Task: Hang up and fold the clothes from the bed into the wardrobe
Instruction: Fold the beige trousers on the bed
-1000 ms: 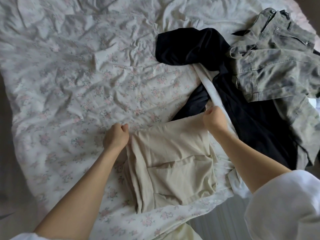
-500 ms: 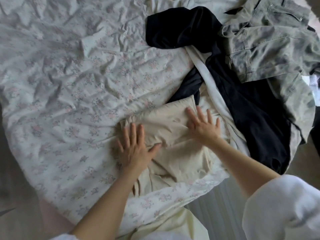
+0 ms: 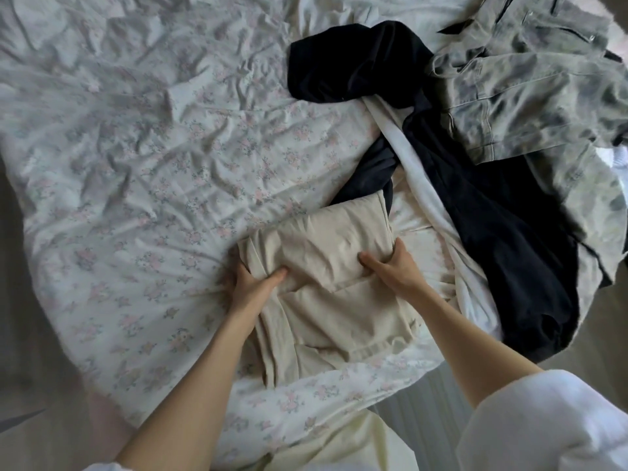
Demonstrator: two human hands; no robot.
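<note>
A folded beige garment (image 3: pixel 326 266) lies near the front edge of the bed. My left hand (image 3: pixel 249 282) grips its left side, thumb on top and fingers tucked under the fold. My right hand (image 3: pixel 394 266) grips its right side the same way, thumb pressed on the cloth and fingers round the edge. Beyond it lie a black garment (image 3: pixel 475 198), a white garment (image 3: pixel 424 185) partly under the black one, and a grey washed denim jacket (image 3: pixel 530 83) at the far right.
The bed wears a crumpled white sheet with small pink flowers (image 3: pixel 153 147), spreading wide to the left. The floor (image 3: pixel 13 300) shows at the left and lower right. The wardrobe is out of view.
My hands had pressed flat on the beige garment half a second ago; now they have slid to its two sides and curl around the folded bundle.
</note>
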